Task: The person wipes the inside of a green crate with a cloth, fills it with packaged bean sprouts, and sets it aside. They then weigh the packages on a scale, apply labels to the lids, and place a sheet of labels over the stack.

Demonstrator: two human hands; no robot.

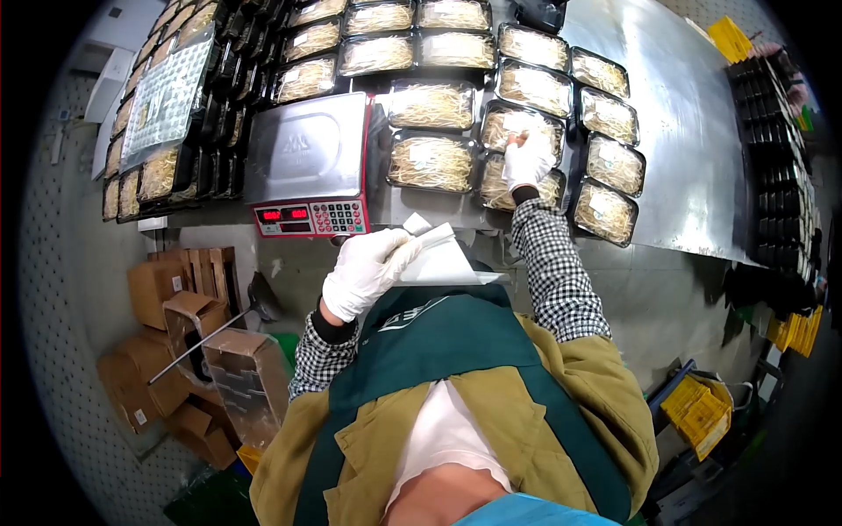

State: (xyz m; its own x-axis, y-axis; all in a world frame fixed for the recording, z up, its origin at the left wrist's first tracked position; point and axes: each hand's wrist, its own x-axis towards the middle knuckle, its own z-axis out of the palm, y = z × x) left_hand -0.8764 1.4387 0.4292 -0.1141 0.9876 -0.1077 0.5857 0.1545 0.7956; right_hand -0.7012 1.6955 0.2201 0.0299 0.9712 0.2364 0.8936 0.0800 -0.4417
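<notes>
My left hand [364,273], in a white glove, is closed on a sheet of white labels [443,254] in front of my apron. My right hand [530,159], also gloved, reaches forward over the table. Its fingers lie on the film of a black tray of pale, thin strands [497,125], and the hand partly covers the tray just nearer to me [494,182]. To the right stands a column of similar trays, including one near the edge [605,210] with a white label on it. Two more trays [430,162] sit to the left of my right hand.
A red scale [307,149] with lit digits stands on the metal table [680,149]. Stacked trays [162,171] rise at the left, under a clear patterned sheet [167,101]. More black trays [776,167] are piled at the right. Cardboard boxes [158,368] lie on the floor.
</notes>
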